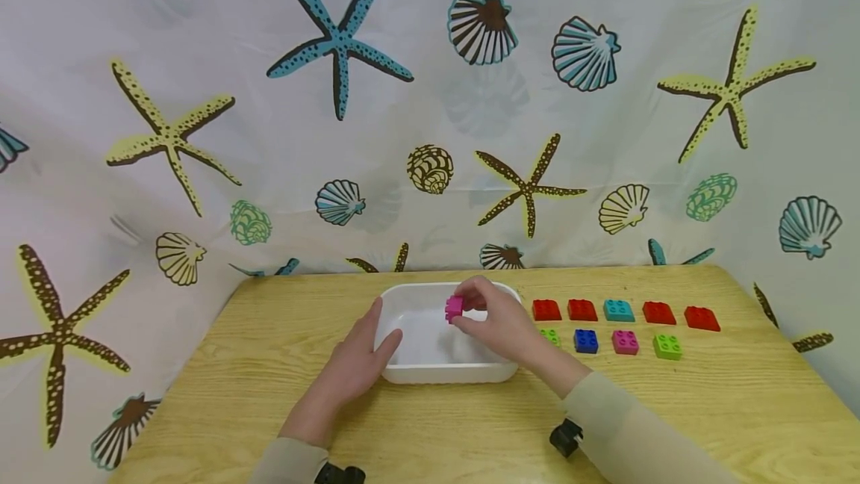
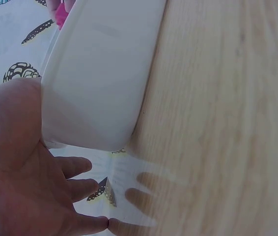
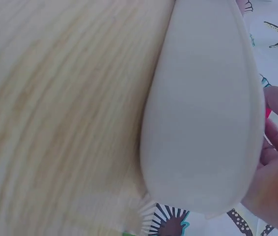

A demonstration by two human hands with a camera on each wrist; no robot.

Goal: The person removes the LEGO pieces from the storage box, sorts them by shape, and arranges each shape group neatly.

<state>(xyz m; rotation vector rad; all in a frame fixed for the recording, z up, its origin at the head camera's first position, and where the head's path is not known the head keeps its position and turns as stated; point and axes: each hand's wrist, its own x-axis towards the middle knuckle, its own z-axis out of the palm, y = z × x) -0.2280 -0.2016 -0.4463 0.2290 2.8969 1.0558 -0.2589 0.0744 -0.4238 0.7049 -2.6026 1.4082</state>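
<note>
My right hand [image 1: 497,320] pinches a pink toy building block [image 1: 454,308] between thumb and fingertips, over the white plastic tub [image 1: 449,373]. In the right wrist view the tub's side wall [image 3: 203,108] hides most of that block. At the tub's left end rests my left hand [image 1: 356,357]. Its thumb reaches over the rim while its fingers extend straight along the outside. The left wrist view shows those fingers [image 2: 80,189] spread apart beside the tub's end.
Right of the tub, blocks lie in two rows on the wooden table [image 1: 269,394]. Behind are red ones [image 1: 582,310] and a light blue one [image 1: 618,311]. In front are green [image 1: 667,347], dark blue [image 1: 586,341] and pink [image 1: 625,342] ones. A patterned curtain [image 1: 403,133] hangs behind.
</note>
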